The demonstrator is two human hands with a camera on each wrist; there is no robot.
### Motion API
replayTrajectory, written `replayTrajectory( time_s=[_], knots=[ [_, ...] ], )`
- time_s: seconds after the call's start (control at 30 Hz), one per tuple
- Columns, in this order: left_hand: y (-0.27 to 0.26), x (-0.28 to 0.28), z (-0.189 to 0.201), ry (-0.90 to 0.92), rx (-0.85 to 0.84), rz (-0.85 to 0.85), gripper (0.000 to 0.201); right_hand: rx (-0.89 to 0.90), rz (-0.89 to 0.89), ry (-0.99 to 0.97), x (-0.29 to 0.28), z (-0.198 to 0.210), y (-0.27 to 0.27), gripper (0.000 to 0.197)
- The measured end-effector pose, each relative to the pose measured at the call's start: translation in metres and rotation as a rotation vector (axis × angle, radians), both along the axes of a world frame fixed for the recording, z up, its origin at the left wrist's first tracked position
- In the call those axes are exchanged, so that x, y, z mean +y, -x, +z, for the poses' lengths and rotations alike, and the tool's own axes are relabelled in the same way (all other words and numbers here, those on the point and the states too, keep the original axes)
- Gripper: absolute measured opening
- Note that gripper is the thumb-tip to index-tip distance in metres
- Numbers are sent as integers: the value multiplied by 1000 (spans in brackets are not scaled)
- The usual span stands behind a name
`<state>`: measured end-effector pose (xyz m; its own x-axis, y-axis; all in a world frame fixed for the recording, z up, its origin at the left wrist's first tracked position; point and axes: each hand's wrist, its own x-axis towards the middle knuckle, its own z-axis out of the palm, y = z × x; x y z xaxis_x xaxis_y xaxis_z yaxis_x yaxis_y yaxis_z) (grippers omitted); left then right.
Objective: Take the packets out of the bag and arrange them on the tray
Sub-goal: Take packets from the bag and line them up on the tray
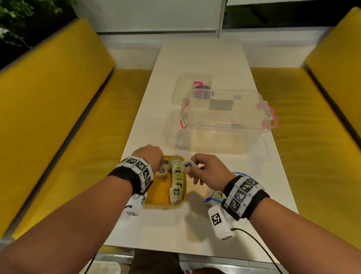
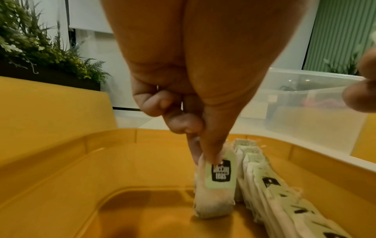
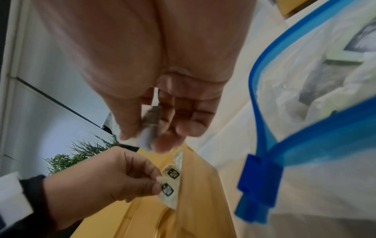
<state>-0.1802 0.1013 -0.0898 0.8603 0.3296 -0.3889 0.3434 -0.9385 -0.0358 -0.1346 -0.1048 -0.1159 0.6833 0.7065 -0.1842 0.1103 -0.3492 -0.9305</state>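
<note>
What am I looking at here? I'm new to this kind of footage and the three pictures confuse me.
No machine: a person works with bare hands, wearing cameras. The head view looks down from the head; the other two look along each wrist. The patterned bands are on the wrists.

On the white table sit a yellow tray, a clear box and, under the right wrist, a bag with a blue zip.

The left hand pinches a packet standing in the tray beside a row of packets. The right hand holds another packet in its fingers just above the row.
</note>
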Motion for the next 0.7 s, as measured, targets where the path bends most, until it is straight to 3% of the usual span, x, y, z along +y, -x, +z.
replayTrajectory(
  time_s=[0.5, 0.6, 0.7],
  knots=[
    [-12, 9, -13, -6, -113, -9, 10, 39, -79, -31, 20, -20, -9, 9],
    [-8, 14, -2, 77, -190, -30, 13, 88, -107, -89, 25, -21, -10, 6],
    [0, 12, 14, 335, -362, -55, 23, 108, -125, -103, 31, -20, -10, 5]
  ],
)
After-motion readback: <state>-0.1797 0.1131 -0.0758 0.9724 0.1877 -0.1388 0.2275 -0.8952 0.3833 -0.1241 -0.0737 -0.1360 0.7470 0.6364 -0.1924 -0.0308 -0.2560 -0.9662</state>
